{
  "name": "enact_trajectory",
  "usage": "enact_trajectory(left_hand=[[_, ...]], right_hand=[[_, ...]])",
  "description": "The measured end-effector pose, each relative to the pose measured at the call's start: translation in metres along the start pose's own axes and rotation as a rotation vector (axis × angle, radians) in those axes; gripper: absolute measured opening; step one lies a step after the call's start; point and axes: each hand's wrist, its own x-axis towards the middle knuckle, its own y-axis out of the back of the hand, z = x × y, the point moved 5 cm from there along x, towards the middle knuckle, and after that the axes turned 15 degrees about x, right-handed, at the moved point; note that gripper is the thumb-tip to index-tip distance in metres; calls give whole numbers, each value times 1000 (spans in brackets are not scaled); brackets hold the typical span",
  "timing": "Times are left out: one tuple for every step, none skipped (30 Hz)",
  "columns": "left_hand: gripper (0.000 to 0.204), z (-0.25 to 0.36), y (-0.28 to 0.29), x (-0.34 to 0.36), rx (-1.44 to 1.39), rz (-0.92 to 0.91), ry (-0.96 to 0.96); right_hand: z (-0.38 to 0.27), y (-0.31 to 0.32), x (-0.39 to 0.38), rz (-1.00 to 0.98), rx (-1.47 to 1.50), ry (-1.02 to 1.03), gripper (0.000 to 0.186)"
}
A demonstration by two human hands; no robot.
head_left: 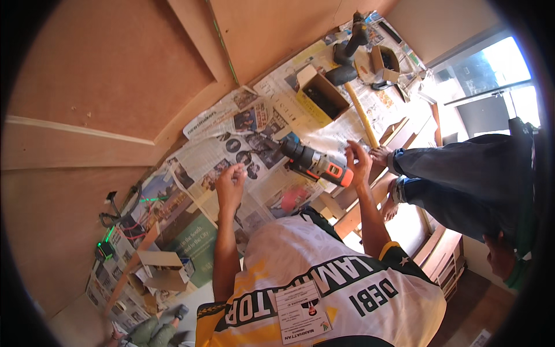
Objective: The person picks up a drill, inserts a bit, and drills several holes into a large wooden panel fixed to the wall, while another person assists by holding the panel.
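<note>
My left hand point(232, 178) is raised over the newspaper-covered surface, its thumb and fingers pinched together. Whatever may be between those fingertips is too small to make out. Close to the orange rear end of a power drill point(315, 162) is my right hand point(361, 164), apart from the tool's handle. Its fingers are bent inward toward the thumb, and anything in them is hidden. The drill has a black chuck pointing to the far left, a grey middle and an orange back. It sits between my hands, over the newspaper point(260, 199).
An open carton point(324, 98) of dark pieces stands beyond the drill, with a second drill point(352, 40) and a smaller box point(385, 61) behind. A yellow stick point(361, 115) lies nearby. Another person's jeans point(457, 173) and bare feet are at right. Wooden panels point(110, 75) rise at left.
</note>
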Motion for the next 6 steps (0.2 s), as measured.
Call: enact_trajectory(left_hand=[[25,1,0,-3,-21,-10,-4],[25,5,1,-5,-48,-31,-5],[26,10,4,-9,-71,-33,-14],[24,1,-5,-8,-171,-44,-9],[23,-7,-13,-4,-167,-27,-75],[23,6,-9,2,-127,-46,-93]], right_hand=[[2,-1,-7,-19,11,-89,26],[0,-2,-13,-41,-56,-111,28],[2,-3,-15,-54,-68,-101,32],[11,-7,-24,-66,-24,-115,36],[29,-12,-30,-71,63,-158,41],[61,-19,-33,-46,231,-252,46]])
